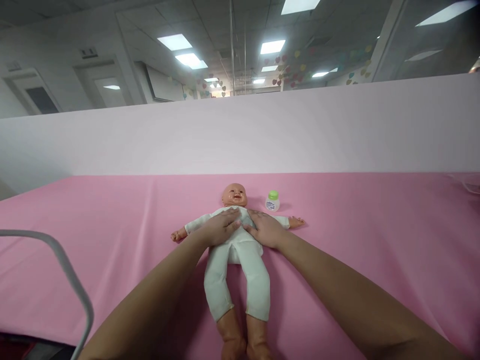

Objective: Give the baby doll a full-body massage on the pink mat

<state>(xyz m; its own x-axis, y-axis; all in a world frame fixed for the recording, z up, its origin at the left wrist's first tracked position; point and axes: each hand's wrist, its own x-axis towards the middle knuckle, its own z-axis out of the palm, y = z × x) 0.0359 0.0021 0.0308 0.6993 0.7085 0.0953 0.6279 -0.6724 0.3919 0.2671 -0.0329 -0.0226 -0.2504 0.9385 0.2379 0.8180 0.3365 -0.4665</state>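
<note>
A baby doll with a white cloth body lies on its back on the pink surface, its head away from me and its arms spread. My left hand rests flat on the left side of the doll's chest, fingers stretched out. On the right side of the chest lies my right hand, also flat, with its fingers pointing inward and up. Both hands hold nothing; the palms are hidden against the cloth. A small clear bottle with a green cap stands just right of the doll's head.
Pink sheeting covers the table. Behind it rises a low white panel, with glass above. A grey curved tube or cable arches in at the lower left. A thin pale loop lies at the far right edge.
</note>
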